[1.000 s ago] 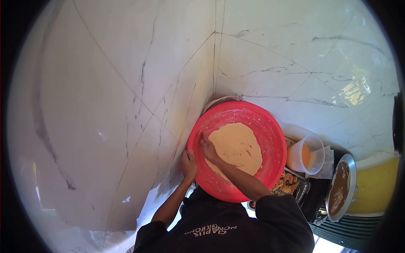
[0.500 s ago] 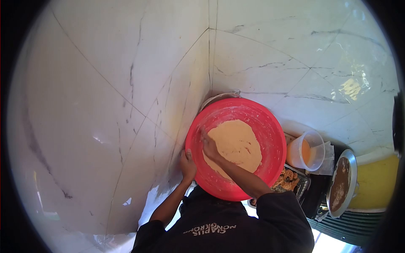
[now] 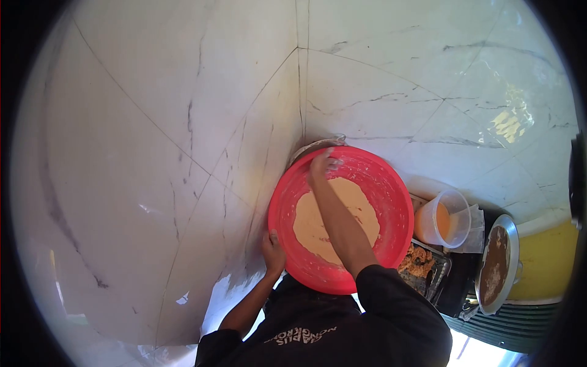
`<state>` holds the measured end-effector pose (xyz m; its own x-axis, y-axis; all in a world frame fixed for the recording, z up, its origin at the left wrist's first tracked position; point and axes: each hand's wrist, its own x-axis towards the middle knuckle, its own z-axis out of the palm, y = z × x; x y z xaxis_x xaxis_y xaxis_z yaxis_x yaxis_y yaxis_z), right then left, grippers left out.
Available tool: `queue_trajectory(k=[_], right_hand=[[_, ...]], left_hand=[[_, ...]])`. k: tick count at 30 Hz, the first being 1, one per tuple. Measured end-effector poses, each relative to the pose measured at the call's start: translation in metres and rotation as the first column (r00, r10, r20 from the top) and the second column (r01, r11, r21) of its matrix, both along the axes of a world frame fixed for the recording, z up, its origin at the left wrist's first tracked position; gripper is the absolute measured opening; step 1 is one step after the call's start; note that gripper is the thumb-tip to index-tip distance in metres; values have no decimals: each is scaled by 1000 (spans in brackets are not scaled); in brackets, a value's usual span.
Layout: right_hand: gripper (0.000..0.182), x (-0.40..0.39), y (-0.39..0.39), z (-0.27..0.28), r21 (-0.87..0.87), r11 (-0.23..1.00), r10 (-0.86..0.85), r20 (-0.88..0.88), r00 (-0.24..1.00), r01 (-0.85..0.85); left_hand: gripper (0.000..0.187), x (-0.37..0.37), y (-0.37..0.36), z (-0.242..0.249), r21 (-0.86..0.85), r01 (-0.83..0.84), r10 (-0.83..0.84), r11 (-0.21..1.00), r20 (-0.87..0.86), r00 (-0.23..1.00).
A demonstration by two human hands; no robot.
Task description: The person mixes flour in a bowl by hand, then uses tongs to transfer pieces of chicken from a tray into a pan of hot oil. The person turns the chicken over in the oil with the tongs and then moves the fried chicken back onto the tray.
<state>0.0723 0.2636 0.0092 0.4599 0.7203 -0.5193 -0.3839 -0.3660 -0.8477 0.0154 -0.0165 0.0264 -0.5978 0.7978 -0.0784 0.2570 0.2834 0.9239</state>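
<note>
Two pale tiled walls (image 3: 140, 122) fill most of the frame, meeting at top centre. Largest after them is the red bowl (image 3: 391, 202), at the centre of the frame, just below that corner. Pale powder (image 3: 313, 223) lies in a broad patch on its bottom. At right of the frame are a metal pan (image 3: 512, 248) with something brown in it, a clear tub (image 3: 463, 223) of orange liquid and a tray (image 3: 441, 269) of food pieces.

Smallest are the hands. The left hand (image 3: 273, 252) stays against the bowl's left edge, thumb by the rim; its other fingers are hidden, so I cannot tell their grip. The right hand (image 3: 321, 166) has moved from the bowl's left inner side to its upper part, near the far wall, uncovering the powder's left edge. Its fingers are blurred: spread or together, I cannot tell. By my judgement, the work is going round the bowl's side while the other hand steadies it, and the powder still looks loose.
</note>
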Motion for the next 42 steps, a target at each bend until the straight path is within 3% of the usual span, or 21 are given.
queue_trajectory(k=[2, 4, 5, 6, 8, 9, 12, 15, 17, 18, 19, 21, 24, 26, 28, 29, 31, 33, 35, 37, 42], right_hand=[[94, 13, 3, 11, -155, 987, -68, -146, 987, 45], [91, 4, -9, -10, -34, 999, 43, 114, 993, -39], [88, 0, -33, -30, 81, 957, 260, 192, 946, -280], [84, -4, -68, -51, 177, 843, 448, 290, 846, -507], [74, -10, -164, -88, -22, 331, 850, 441, 288, -943], [73, 10, -215, -88, -77, 97, 885, 463, 51, -992], [70, 64, -268, -14, -131, -124, 983, 116, -139, -984], [69, 52, -264, -28, -140, -140, 983, 103, -155, -980], [67, 18, -227, -93, -218, -215, 806, 510, -299, -952], [65, -6, -203, -109, -265, -47, 813, 550, -191, -963], [70, -29, -171, -84, -72, 389, 869, 359, 340, -918], [99, -47, -94, -42, -150, 856, 509, 78, 857, -494], [101, -18, -20, 5, -94, 996, 0, -91, 996, -8], [100, -17, -30, -5, -61, 993, 100, -43, 994, -102], [99, -13, -55, -20, -26, 979, 201, 20, 979, -201], [89, -13, -86, -34, 13, 849, 525, 90, 846, -528], [69, -2, -174, -67, -5, 298, 929, 230, 289, -955], [69, 42, -235, -64, -219, -298, 823, 434, -366, -929], [73, 90, -259, 0, -197, -312, 930, 139, -341, -930], [74, 127, -251, 14, -286, -588, 787, 16, -617, -757], [77, 111, -257, -18, -109, -372, 912, 139, -385, -922]], left_hand=[[37, 1, -9, -4, 9, -10, 10, 1000, 24, 1000], [38, -5, -10, -10, -91, 43, -39, 995, 41, 998], [38, -4, -8, -9, -98, 43, -39, 994, 45, 998], [40, -6, 0, -5, -69, 39, -34, 997, 69, 997], [42, -9, 13, -1, -50, 26, -21, 998, 100, 995], [44, -12, 21, -1, -17, 18, -16, 1000, 113, 993], [47, -14, 31, -8, 51, -6, 1, 999, 104, 995], [47, -13, 20, -14, 35, -11, 9, 999, 57, 998], [47, -13, 20, -12, 15, -3, 3, 1000, 42, 999], [46, -9, 15, -7, 12, -14, 13, 1000, 31, 999], [45, -8, 14, -4, 18, -26, 26, 999, 18, 999], [44, 2, 2, -13, 27, -51, 50, 998, 36, 998], [43, 14, -28, -32, 106, -58, 50, 993, 77, 996], [43, 10, -38, -31, 159, -32, 17, 987, 96, 995], [45, -7, -29, -19, -81, 117, -107, 990, 122, 987], [45, -14, -13, -14, -102, 107, -92, 989, 142, 986], [43, -22, 16, -11, -82, 98, -86, 992, 141, 986], [42, -30, 40, -19, -24, 103, -100, 994, 111, 989], [40, -32, 43, -25, 26, 93, -96, 995, 113, 989], [40, -24, 46, -23, 55, 61, -67, 997, 122, 990], [39, -5, 24, -14, 57, 5, -12, 998, 132, 991]])
